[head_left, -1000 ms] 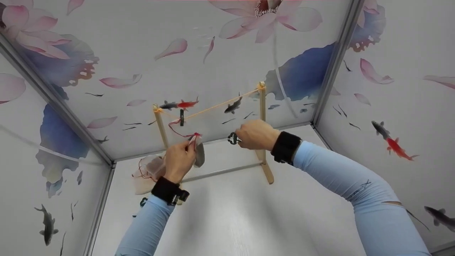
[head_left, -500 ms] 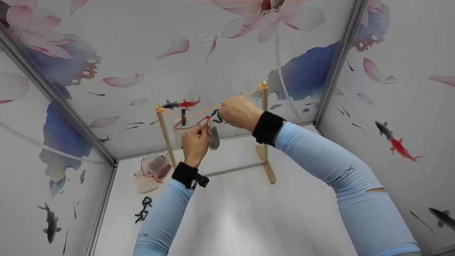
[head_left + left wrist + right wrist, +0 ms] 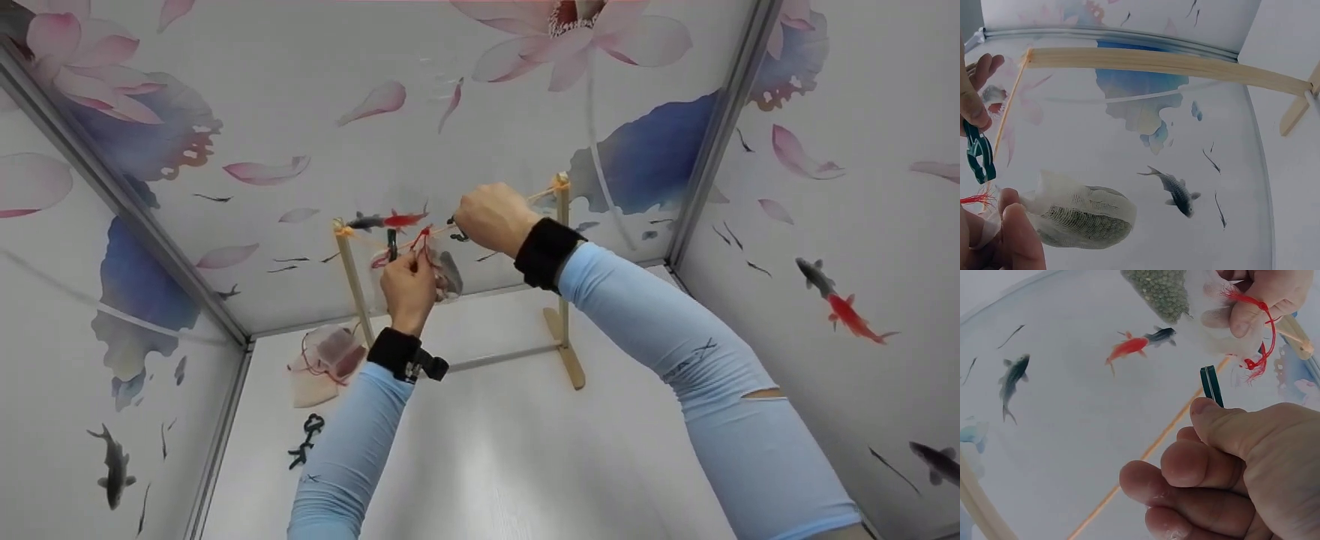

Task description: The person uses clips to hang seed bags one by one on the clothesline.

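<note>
My left hand (image 3: 409, 291) pinches the neck of a gauze drawstring bag (image 3: 1089, 216). Small green beans (image 3: 1162, 295) show through its mesh, and a red drawstring (image 3: 1266, 320) dangles at its mouth. Just to the right, my right hand (image 3: 495, 217) holds a dark green clip (image 3: 1211, 385) between thumb and fingers. In the left wrist view, the clip's jaws point down toward the bag's neck, close by the orange cord (image 3: 1171, 424). Another dark clip (image 3: 391, 245) hangs on that cord left of my hands.
A wooden stand (image 3: 568, 262) carries the cord between two posts, with a grey bar (image 3: 510, 357) low between them. More drawstring bags (image 3: 326, 356) lie on the white table at the left. Nearer are loose dark clips (image 3: 306, 439). Printed panels enclose the table.
My left hand has lifted the bag up and to the right, to the cord. My right hand has brought the clip up and leftward, close to the bag's neck.
</note>
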Demonstrator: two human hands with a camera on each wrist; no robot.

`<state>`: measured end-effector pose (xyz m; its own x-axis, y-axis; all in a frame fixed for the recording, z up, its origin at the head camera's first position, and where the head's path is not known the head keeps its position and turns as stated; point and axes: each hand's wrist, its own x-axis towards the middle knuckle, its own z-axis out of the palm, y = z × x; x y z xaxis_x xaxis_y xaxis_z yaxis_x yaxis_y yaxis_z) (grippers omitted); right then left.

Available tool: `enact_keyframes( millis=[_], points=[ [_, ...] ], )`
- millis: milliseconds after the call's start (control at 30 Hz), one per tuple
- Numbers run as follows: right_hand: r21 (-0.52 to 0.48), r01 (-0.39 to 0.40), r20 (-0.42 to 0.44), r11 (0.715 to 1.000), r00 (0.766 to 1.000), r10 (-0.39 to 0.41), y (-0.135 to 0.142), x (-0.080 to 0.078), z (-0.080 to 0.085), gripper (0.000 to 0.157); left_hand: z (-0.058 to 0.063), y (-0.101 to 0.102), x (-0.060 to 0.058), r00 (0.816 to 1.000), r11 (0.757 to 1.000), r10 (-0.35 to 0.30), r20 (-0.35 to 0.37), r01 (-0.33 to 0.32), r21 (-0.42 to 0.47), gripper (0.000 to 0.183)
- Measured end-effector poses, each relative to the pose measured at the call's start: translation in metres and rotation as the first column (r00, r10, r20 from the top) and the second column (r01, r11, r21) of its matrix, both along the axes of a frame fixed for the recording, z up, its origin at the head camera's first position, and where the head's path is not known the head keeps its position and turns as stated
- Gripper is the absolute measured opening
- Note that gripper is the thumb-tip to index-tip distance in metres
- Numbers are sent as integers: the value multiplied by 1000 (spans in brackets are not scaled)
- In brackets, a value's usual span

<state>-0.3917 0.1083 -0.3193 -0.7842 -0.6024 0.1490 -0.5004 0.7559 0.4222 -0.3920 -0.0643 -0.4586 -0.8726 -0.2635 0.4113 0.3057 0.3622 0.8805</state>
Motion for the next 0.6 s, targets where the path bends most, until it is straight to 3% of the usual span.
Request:
enact_keyframes(
  millis=[300,600],
  points=[
    [-21,0,51,1000,999,1,-17,-13,-13,31,-2,0,-1,998,993,-48,30,45,105,50],
    [79,-24,54,997,998,20,-31,-17,-10,31,-3,-5,-2,996,993,-69,47,64,99,43]
  ],
)
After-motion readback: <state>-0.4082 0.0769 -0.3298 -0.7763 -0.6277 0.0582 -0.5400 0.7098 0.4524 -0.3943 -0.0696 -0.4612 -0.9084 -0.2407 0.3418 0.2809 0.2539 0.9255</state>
